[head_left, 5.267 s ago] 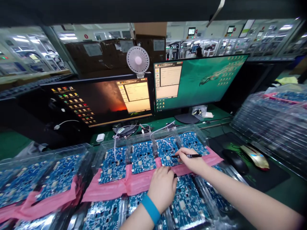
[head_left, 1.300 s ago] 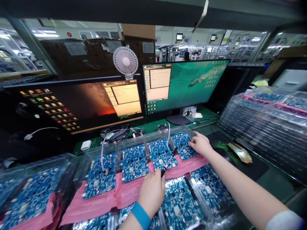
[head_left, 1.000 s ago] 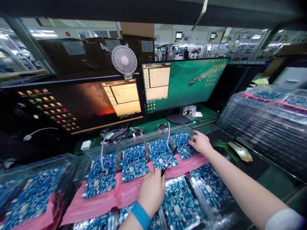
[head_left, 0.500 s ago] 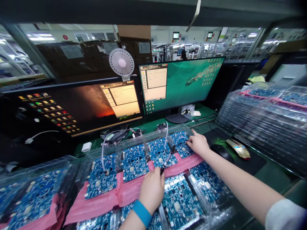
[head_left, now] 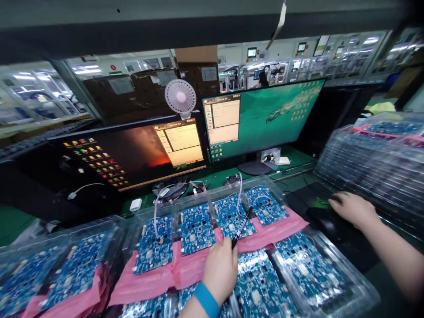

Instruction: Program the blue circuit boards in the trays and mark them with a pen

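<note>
My left hand (head_left: 220, 267), with a blue band at the wrist, is closed around a slim black-and-white pen (head_left: 243, 226) that slants up over the blue circuit boards. Under it lies a pink strip (head_left: 192, 267) across a clear plastic tray (head_left: 356, 282) of boards. Thin white cables run to the leftmost back-row board (head_left: 154, 247) and to another back-row board (head_left: 228, 216). To the right of the tray, my right hand (head_left: 354, 210) curves over the spot of the gold computer mouse, which it hides. A black mouse (head_left: 326, 223) sits just left of that hand.
Two monitors (head_left: 261, 119) stand behind the tray, with a small white fan (head_left: 180, 96) on top. Clear trays of boards are stacked at the right (head_left: 371, 154). Another board tray (head_left: 76, 265) lies at the left. A white adapter (head_left: 135, 205) rests near the monitors.
My right hand has left the back-right board and moved right onto the gold mouse. My left hand still holds the pen over the boards. The view has shifted slightly.
</note>
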Demonstrator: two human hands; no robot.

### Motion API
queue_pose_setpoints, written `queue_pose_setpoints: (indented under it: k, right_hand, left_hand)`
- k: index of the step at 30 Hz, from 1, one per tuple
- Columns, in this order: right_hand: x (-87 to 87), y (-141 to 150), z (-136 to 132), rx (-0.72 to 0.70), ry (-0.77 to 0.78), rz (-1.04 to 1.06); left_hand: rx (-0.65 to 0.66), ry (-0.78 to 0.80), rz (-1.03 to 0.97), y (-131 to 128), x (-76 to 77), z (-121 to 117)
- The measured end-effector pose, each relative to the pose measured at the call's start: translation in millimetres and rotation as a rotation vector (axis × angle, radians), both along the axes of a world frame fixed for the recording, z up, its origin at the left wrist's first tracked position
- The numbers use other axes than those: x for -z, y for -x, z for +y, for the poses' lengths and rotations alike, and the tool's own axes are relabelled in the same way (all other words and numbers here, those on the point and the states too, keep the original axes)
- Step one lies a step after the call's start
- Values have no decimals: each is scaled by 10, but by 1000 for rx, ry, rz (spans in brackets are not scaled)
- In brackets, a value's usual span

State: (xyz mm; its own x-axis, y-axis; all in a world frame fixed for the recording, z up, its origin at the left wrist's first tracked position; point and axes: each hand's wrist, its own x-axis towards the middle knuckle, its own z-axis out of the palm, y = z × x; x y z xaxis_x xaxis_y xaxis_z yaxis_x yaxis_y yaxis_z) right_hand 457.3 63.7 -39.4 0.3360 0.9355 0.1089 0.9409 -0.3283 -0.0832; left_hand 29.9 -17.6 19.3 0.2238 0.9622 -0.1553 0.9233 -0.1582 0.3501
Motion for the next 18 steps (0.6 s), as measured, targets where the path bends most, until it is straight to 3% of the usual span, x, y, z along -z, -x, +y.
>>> queue_pose_setpoints:
  k: [4,8,14,18]
  right_hand:
    - [336,-212,-54,-106,77,34]
    - [493,-266,-35,-128,85,63]
    - [502,-302,-25,-138,77,117]
    - [374,-272,-57,-146,37,143]
  left_hand:
    - [-8,0,-31,-1,-1,-3]
    - [-15,2,-44,1,6,-8]
    - [-18,4,-40,8,19,-16]
    - [-11,-3,-44,9,33,-8]
